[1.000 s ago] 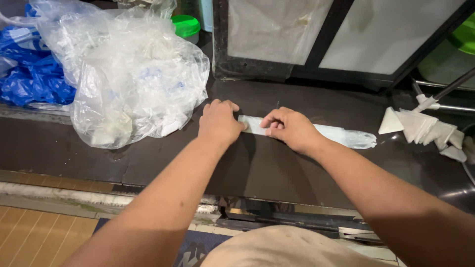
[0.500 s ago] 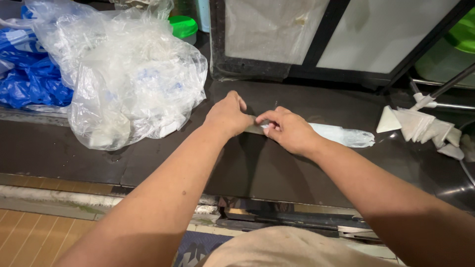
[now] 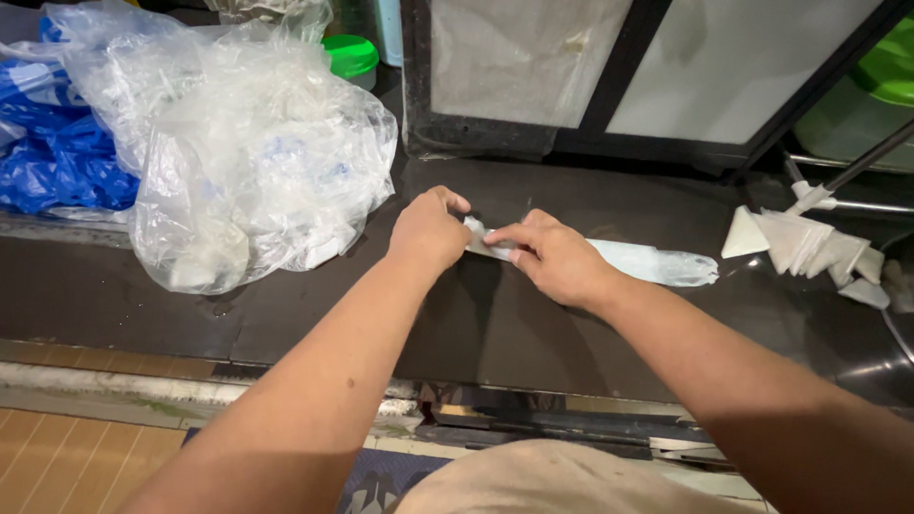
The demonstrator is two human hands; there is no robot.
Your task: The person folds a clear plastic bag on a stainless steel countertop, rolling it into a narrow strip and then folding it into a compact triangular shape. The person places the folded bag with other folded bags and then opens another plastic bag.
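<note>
- My left hand [image 3: 427, 231] and my right hand [image 3: 552, 255] are close together on the dark tabletop [image 3: 533, 324], both pinching the left end of a long, flat plastic strip [image 3: 647, 263].
- The strip lies flat on the tabletop and runs out to the right from under my right hand. It is pale blue and see-through.
- My left fingers lift one corner of the strip up, and my right fingers press the part next to it down, so it looks like a fold is being made there.
- At the far right sits a small pile of folded white triangles [image 3: 809, 245], just beside a thin metal rod [image 3: 847, 181].
- To my left is a big clear plastic bag [image 3: 248, 152], puffy and crinkled, with more pale plastic inside it.
- Behind that bag is a shiny blue bag [image 3: 52, 157].
- A green round lid [image 3: 348, 53] peeks out at the back.
- A dark-framed cabinet [image 3: 609, 76] with pale panels stands behind my hands.
</note>
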